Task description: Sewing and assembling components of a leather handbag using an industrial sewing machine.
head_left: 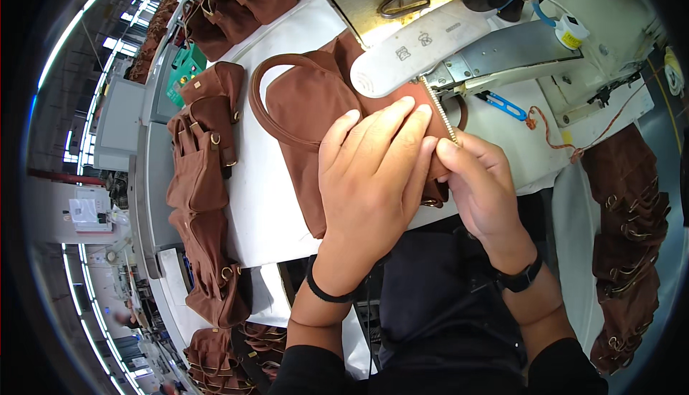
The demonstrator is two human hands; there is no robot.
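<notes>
A reddish-brown handbag (pixel 305 104) with a rounded handle lies on the white table under the head of a sewing machine (pixel 517 61). Along its edge runs a zipper (pixel 438 110) with pale metal teeth, which reaches up to the machine's sewing end. My left hand (pixel 369 169) rests flat on the bag, fingers stretched out beside the zipper. Closer to the zipper's lower end, my right hand (pixel 484 190) pinches the zipper edge of the bag between thumb and fingers. The needle and presser foot are hidden behind the machine's white cover.
Several brown bags (pixel 204 143) line the left side of the white table (pixel 262 212); more (pixel 628 237) hang at the right. Blue thread snips (pixel 504 105) and orange thread (pixel 549 133) lie right of the zipper. A small white bottle (pixel 570 32) is on the machine.
</notes>
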